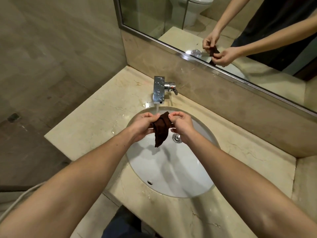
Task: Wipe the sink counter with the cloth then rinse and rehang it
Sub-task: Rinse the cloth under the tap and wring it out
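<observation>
A small dark brown cloth (pixel 161 128) hangs bunched between both hands over the white oval sink basin (pixel 164 169). My left hand (pixel 143 125) pinches its left side and my right hand (pixel 180 125) pinches its right side. Water runs from the chrome tap (pixel 159 91) in a thin stream onto the cloth's top edge. The cloth's lower tip dangles above the basin, left of the metal drain (pixel 177 137). The beige marble counter (pixel 96 121) around the basin shows wet patches.
A mirror (pixel 240 23) runs along the back wall and reflects the hands and cloth. The tap lever (pixel 173 88) sticks out to the right. A tiled wall stands to the left, and the counter ends at a raised ledge on the right.
</observation>
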